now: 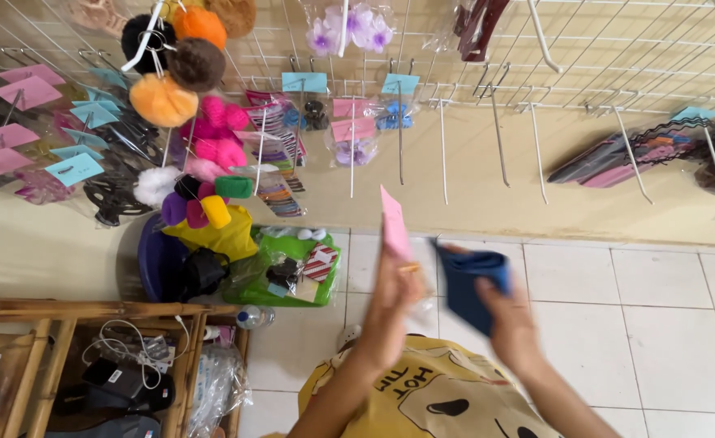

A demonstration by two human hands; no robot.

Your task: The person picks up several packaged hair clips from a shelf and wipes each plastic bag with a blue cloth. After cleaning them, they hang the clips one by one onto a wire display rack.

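My left hand [391,304] is raised and pinches a small clear packet topped with a pink card [394,225], held upright in front of the wire display grid. My right hand [510,320] grips a stack of dark blue cards or a blue pouch [469,285], just right of the pink card and slightly lower. Both hands are blurred by motion. My yellow shirt [430,397] fills the bottom middle.
A white wire grid wall [601,57] carries bare metal hooks [495,138] at centre, and packets with pink and blue cards, fluffy pom-poms [167,97] and hair clips at left. A green basket [292,272] of goods sits on the tiled floor. A bamboo shelf [90,312] stands lower left.
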